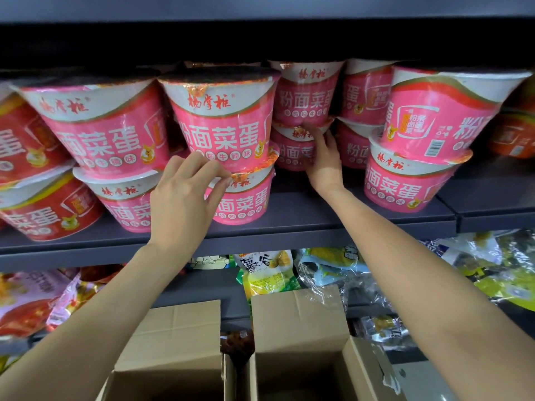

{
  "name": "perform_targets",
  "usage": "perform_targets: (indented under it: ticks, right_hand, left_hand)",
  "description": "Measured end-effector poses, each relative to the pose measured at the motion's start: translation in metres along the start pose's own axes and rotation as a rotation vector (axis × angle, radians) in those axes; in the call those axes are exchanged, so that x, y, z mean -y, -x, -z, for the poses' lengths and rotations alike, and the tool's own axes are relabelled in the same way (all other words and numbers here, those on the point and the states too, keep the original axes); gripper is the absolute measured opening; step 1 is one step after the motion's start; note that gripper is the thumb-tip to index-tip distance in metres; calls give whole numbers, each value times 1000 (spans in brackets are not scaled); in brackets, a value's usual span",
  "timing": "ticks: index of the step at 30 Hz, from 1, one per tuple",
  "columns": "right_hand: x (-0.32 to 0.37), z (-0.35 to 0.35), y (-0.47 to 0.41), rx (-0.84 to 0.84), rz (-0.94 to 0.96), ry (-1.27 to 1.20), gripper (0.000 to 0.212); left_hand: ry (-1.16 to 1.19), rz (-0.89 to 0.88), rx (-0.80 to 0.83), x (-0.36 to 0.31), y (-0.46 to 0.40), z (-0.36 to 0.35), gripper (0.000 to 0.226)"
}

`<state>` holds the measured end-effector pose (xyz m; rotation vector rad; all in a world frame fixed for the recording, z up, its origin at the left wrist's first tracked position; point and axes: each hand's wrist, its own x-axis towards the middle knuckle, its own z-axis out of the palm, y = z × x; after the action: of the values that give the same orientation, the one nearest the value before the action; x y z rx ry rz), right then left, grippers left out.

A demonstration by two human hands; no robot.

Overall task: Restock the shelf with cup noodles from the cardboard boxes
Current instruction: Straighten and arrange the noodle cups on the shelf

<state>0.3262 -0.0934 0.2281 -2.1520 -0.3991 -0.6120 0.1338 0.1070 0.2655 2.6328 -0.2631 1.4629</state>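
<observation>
Pink cup noodle bowls stand two high on the grey shelf (304, 218). My left hand (185, 198) reaches to the front middle stack, its curled fingertips touching the base of the upper pink bowl (223, 120) and the rim of the lower pink bowl (246, 198). My right hand (324, 160) reaches deeper, fingers spread against a rear lower bowl (292, 151) under another rear bowl (307, 94). Two open cardboard boxes (173, 342) (301, 337) sit below my arms; their insides are mostly out of sight.
Red bowls (43, 209) fill the shelf's left end and an orange one (512, 137) sits far right. A pink stack (419, 157) stands at the right front. Snack bags (269, 273) crowd the lower shelf. Another shelf board (260, 13) hangs close above the bowls.
</observation>
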Motion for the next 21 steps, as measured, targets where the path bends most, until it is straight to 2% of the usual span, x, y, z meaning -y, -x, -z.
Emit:
perform_targets:
  ticks: [5, 7, 10, 12, 14, 17, 19, 21]
  right_hand:
    - [16, 17, 18, 106, 70, -62, 74]
    - [33, 36, 44, 84, 94, -62, 68]
    - [43, 85, 93, -73, 242, -24, 42]
    - [33, 124, 120, -224, 268, -36, 26]
    - [17, 163, 136, -356, 166, -75, 21]
    - [-17, 204, 128, -472, -95, -207, 28]
    - [-32, 218, 109, -379, -334, -388, 44]
    - [-38, 221, 92, -173, -439, -399, 59]
  left_hand:
    - [-4, 32, 36, -4, 1, 2, 9]
    - [20, 95, 53, -10, 6, 7, 9]
    - [137, 191, 13, -41, 18, 17, 25]
    - [280, 204, -17, -76, 21, 17, 28]
    - [510, 252, 51, -115, 13, 7, 25]
    - [906, 508, 307, -168, -15, -27, 35]
    - [1074, 666, 487, -196, -38, -52, 57]
    - [1154, 751, 555, -218, -59, -72, 76]
